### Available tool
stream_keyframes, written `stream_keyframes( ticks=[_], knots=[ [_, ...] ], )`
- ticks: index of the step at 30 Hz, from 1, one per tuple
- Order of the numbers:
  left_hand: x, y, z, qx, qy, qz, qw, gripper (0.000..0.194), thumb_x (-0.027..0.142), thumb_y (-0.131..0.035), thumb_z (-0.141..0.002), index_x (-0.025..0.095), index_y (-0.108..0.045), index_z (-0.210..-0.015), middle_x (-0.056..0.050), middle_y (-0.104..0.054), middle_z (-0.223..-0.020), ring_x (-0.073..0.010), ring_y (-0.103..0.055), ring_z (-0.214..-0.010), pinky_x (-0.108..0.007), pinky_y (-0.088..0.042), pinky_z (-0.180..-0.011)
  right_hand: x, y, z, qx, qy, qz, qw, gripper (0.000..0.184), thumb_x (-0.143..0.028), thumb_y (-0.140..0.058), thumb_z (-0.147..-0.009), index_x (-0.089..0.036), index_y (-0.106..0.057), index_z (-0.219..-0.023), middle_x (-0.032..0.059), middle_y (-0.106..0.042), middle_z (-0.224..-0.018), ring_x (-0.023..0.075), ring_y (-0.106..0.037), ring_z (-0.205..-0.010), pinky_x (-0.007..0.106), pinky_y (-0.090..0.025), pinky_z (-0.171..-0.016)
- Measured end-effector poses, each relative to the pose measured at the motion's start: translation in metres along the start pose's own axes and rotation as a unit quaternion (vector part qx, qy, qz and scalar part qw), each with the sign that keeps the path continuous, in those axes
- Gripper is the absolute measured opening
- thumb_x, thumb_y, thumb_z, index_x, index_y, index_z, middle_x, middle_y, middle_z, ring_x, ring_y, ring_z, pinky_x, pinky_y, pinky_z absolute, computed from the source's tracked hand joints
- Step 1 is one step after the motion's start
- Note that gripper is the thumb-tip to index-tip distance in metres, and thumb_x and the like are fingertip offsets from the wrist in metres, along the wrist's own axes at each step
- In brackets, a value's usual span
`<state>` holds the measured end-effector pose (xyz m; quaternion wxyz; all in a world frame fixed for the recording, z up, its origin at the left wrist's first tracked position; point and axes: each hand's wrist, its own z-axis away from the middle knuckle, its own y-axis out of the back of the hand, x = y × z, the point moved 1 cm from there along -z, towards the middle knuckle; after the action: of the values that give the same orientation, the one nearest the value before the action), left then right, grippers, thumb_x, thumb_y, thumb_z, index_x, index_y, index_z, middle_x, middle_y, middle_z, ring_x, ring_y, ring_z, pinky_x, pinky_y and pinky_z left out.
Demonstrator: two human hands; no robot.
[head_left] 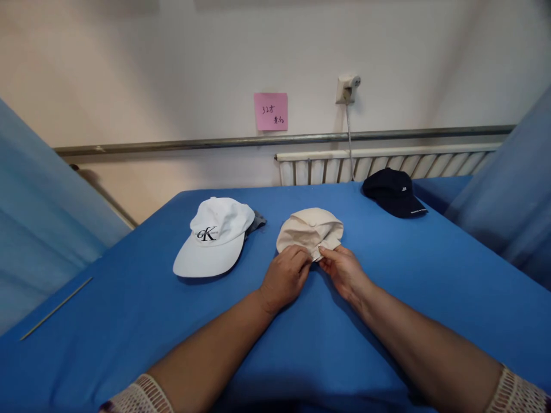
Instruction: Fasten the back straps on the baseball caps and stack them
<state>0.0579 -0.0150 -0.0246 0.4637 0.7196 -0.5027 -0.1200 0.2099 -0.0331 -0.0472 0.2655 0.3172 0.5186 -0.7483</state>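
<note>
A beige cap lies in the middle of the blue table. My left hand is closed on its near edge, fingers curled over the fabric. My right hand pinches the same near edge right beside it, at what looks like the back strap. To the left lies a white cap with black letters on the front, brim toward me. A dark navy cap sits at the far right of the table.
A thin stick lies on the table's left part. Behind the table are a white radiator, a metal rail, a wall socket with a cable and a pink note. Blue curtains hang at both sides.
</note>
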Motion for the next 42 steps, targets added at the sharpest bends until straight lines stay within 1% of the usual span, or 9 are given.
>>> stream_keyframes(
  ticks=[4, 17, 21, 25, 27, 32, 34, 38, 42],
  knots=[
    [0.000, 0.000, 0.001, -0.009, 0.003, 0.000, 1.000, 0.007, 0.014, -0.050, -0.090, 0.019, -0.055, -0.089, -0.006, -0.063, -0.097, -0.0188, -0.059, -0.092, -0.033, -0.049, -0.084, 0.001, 0.000, 0.000, 0.001, -0.009, 0.000, 1.000, 0.023, -0.019, -0.082, -0.058, -0.018, -0.065, -0.072, 0.0007, -0.071, -0.074, 0.0148, -0.063, -0.071, 0.026, -0.048, -0.067],
    [0.001, -0.002, 0.001, -0.047, 0.011, -0.009, 0.999, 0.006, 0.015, -0.053, -0.087, 0.019, -0.055, -0.091, -0.006, -0.064, -0.097, -0.0196, -0.059, -0.093, -0.034, -0.049, -0.084, 0.003, 0.005, -0.007, -0.013, -0.010, -0.016, 1.000, 0.012, -0.011, -0.065, -0.055, -0.016, -0.062, -0.065, -0.0001, -0.065, -0.064, 0.0133, -0.056, -0.060, 0.025, -0.046, -0.056],
    [-0.003, -0.002, 0.000, -0.041, 0.018, -0.009, 0.999, 0.007, 0.014, -0.053, -0.087, 0.019, -0.056, -0.090, -0.006, -0.064, -0.098, -0.0201, -0.060, -0.093, -0.034, -0.049, -0.083, 0.003, 0.006, -0.005, -0.008, -0.025, -0.027, 0.999, 0.015, -0.018, -0.071, -0.062, -0.018, -0.066, -0.075, 0.0017, -0.071, -0.075, 0.0151, -0.062, -0.068, 0.026, -0.049, -0.062],
    [0.000, 0.000, 0.000, -0.054, 0.004, 0.008, 0.998, 0.005, 0.016, -0.056, -0.086, 0.020, -0.056, -0.090, -0.006, -0.065, -0.100, -0.0205, -0.061, -0.095, -0.035, -0.049, -0.085, 0.002, 0.005, -0.001, -0.009, 0.011, -0.006, 1.000, 0.027, -0.018, -0.079, -0.060, -0.020, -0.069, -0.085, 0.0011, -0.073, -0.084, 0.0156, -0.064, -0.074, 0.027, -0.050, -0.069],
    [0.003, 0.003, 0.000, -0.034, -0.007, 0.026, 0.999, 0.007, 0.019, -0.060, -0.086, 0.020, -0.057, -0.092, -0.006, -0.066, -0.103, -0.0206, -0.061, -0.097, -0.036, -0.049, -0.088, 0.001, 0.004, -0.001, -0.014, 0.031, 0.001, 0.999, 0.028, -0.019, -0.080, -0.061, -0.021, -0.070, -0.087, 0.0010, -0.073, -0.086, 0.0156, -0.064, -0.074, 0.028, -0.050, -0.071],
    [-0.006, 0.017, -0.002, 0.143, 0.052, 0.003, 0.988, 0.020, 0.022, -0.057, -0.089, 0.021, -0.058, -0.109, -0.008, -0.065, -0.113, -0.0225, -0.057, -0.110, -0.042, -0.043, -0.097, -0.003, 0.002, -0.003, -0.042, 0.054, 0.005, 0.998, 0.032, -0.017, -0.080, -0.060, -0.024, -0.071, -0.090, 0.0006, -0.074, -0.096, 0.0174, -0.066, -0.083, 0.030, -0.051, -0.078],
    [-0.015, 0.022, -0.003, 0.181, 0.079, -0.021, 0.980, 0.023, 0.023, -0.058, -0.089, 0.021, -0.059, -0.111, -0.009, -0.064, -0.115, -0.0232, -0.056, -0.112, -0.043, -0.041, -0.099, -0.002, 0.002, -0.004, -0.059, 0.042, 0.012, 0.997, 0.035, -0.013, -0.079, -0.058, -0.023, -0.072, -0.090, 0.0006, -0.075, -0.095, 0.0172, -0.067, -0.082, 0.030, -0.051, -0.080],
    [-0.025, 0.027, -0.005, 0.156, 0.092, -0.035, 0.983, 0.030, 0.027, -0.063, -0.087, 0.022, -0.060, -0.117, -0.007, -0.065, -0.116, -0.0228, -0.056, -0.111, -0.042, -0.040, -0.100, 0.002, -0.001, 0.000, -0.108, 0.010, 0.026, 0.994, 0.034, -0.009, -0.078, -0.055, -0.020, -0.074, -0.087, 0.0019, -0.076, -0.088, 0.0163, -0.067, -0.079, 0.029, -0.049, -0.082],
    [-0.023, 0.028, -0.006, 0.124, 0.104, -0.037, 0.986, 0.036, 0.032, -0.057, -0.091, 0.022, -0.056, -0.125, -0.008, -0.064, -0.121, -0.0229, -0.055, -0.115, -0.042, -0.038, -0.101, 0.007, -0.005, 0.008, -0.152, -0.001, 0.051, 0.987, 0.033, -0.015, -0.081, -0.058, -0.018, -0.075, -0.090, 0.0060, -0.076, -0.095, 0.0198, -0.068, -0.087, 0.035, -0.048, -0.088]
  ],
)
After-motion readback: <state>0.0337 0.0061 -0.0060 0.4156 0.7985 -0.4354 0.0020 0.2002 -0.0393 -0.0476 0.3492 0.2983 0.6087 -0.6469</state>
